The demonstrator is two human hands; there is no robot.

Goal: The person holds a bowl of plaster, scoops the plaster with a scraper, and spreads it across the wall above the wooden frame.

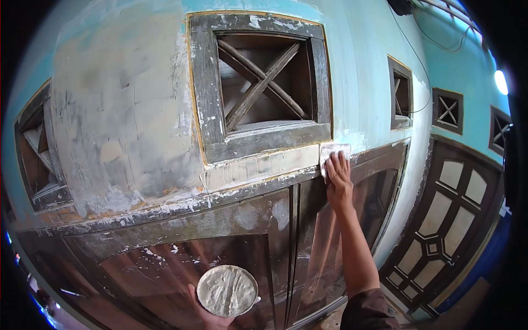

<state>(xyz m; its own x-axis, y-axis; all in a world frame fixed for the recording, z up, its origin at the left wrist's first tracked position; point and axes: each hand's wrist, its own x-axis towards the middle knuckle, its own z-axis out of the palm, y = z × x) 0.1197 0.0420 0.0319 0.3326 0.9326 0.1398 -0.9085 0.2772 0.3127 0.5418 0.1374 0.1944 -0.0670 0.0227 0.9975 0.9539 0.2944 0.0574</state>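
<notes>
My left hand (208, 318) holds up a round tub (257, 290) from beneath, its fingers curled round the side. Pale grey-white putty (217, 286) fills the tub, with a groove across its surface. My right hand (340, 184) reaches forward and presses a flat, putty-smeared spreader blade (329, 148) against the wall. The blade sits at the lower right corner of a dark wooden vent frame (264, 141). Left of it, a strip of cream putty (264, 165) runs between the vent frame and the door frame's top rail (242, 188).
Below are dark wooden panels with glass (181, 264), spotted with putty. Patchy plaster (126, 110) covers the wall at left, beside another vent (38, 148). Rightward stand smaller vents (448, 110) and a panelled door (434, 220). A cable (426, 66) hangs at upper right.
</notes>
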